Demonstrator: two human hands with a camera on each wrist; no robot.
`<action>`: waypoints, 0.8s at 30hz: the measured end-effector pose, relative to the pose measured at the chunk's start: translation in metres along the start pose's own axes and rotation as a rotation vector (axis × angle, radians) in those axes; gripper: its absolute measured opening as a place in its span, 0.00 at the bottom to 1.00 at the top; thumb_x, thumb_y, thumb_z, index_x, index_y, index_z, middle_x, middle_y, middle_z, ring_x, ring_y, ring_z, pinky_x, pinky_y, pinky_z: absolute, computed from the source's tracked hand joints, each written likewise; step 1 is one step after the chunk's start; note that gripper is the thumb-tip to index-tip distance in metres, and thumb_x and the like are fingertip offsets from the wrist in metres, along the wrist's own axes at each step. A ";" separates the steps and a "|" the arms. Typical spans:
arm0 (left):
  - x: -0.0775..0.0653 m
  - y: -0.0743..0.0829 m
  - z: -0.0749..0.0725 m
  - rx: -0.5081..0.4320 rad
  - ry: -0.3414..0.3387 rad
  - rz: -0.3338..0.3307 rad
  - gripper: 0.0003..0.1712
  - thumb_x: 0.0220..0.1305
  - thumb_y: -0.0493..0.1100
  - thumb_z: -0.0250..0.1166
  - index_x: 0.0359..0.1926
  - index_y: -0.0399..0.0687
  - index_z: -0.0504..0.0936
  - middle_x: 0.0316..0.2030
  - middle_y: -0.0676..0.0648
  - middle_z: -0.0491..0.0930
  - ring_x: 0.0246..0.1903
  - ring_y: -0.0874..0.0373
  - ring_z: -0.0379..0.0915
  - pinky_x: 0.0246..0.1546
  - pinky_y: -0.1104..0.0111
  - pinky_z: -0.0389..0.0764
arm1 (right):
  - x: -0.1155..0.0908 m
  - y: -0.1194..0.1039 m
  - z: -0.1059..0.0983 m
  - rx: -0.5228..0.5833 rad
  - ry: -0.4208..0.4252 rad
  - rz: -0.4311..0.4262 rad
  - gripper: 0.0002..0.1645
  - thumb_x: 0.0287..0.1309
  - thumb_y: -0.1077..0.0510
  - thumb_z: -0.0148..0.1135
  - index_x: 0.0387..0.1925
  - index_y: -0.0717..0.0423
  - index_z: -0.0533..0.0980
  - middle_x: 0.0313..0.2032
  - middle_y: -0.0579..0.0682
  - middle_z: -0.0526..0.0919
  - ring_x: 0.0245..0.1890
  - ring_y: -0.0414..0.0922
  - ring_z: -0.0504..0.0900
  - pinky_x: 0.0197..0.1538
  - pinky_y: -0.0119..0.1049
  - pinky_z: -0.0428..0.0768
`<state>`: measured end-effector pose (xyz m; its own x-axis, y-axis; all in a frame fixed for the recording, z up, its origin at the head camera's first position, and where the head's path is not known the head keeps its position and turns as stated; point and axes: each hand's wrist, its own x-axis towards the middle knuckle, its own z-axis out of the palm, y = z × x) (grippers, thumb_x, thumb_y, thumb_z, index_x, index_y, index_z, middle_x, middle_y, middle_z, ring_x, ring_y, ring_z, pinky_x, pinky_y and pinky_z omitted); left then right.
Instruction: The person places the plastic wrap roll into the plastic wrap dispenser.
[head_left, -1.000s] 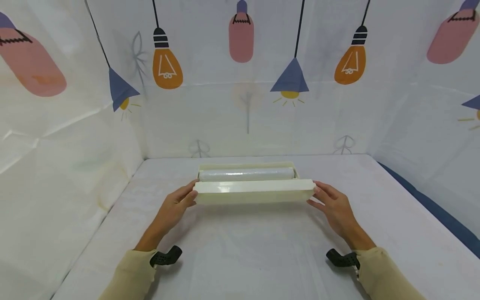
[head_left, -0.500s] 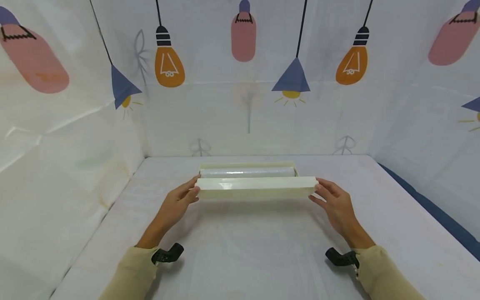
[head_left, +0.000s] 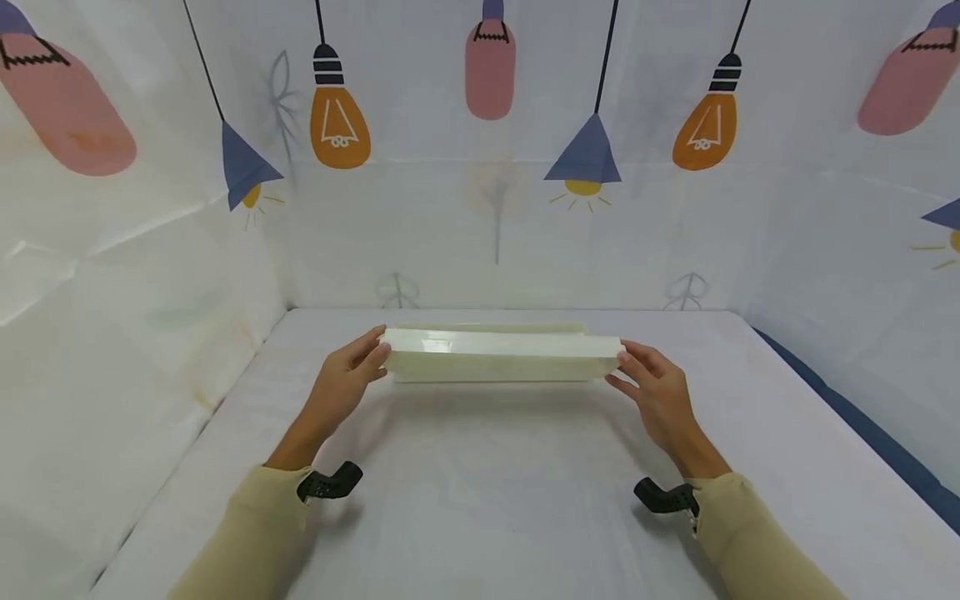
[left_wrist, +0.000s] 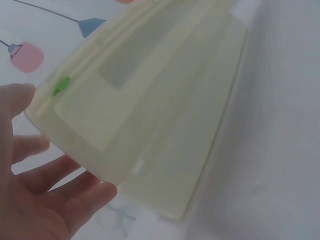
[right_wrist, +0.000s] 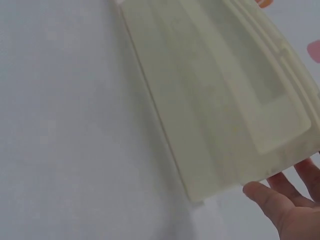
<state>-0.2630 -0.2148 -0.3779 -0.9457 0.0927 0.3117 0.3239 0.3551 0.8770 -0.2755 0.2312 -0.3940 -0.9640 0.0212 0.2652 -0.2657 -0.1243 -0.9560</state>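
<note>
A long cream lid (head_left: 502, 343) is held up by its two ends over the matching dispenser box (head_left: 487, 327), whose back edge shows behind it. My left hand (head_left: 348, 371) grips the left end between thumb and fingers. At the opposite end, my right hand (head_left: 652, 387) pinches the lid in the same way. The left wrist view shows the lid's recessed inner side and a small green piece (left_wrist: 61, 86) near its edge. Below it stands the box's front wall (left_wrist: 185, 165). The plastic film roll inside the box is hidden by the lid.
The box stands near the back of a white-covered table (head_left: 487, 500). Behind it rises a white sheet wall (head_left: 420, 225) printed with lamps and bulbs. Similar sheeting (head_left: 127, 350) closes off the left side. A dark blue strip (head_left: 847, 400) runs beyond the table's right edge.
Both hands have moved the lid away from me and slightly left, from in front of the box to over it. The film roll, visible before, is now covered from the head view.
</note>
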 end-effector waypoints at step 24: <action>0.023 0.001 -0.002 -0.099 0.014 0.018 0.34 0.76 0.52 0.57 0.73 0.36 0.64 0.74 0.44 0.60 0.68 0.50 0.64 0.62 0.63 0.72 | 0.027 -0.026 0.018 0.011 0.032 -0.022 0.32 0.71 0.59 0.60 0.66 0.74 0.62 0.62 0.63 0.67 0.63 0.55 0.71 0.65 0.50 0.68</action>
<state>-0.2842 -0.2141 -0.3693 -0.9394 0.0850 0.3321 0.3427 0.2597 0.9028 -0.2945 0.2173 -0.3596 -0.9578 0.0560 0.2819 -0.2870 -0.1340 -0.9485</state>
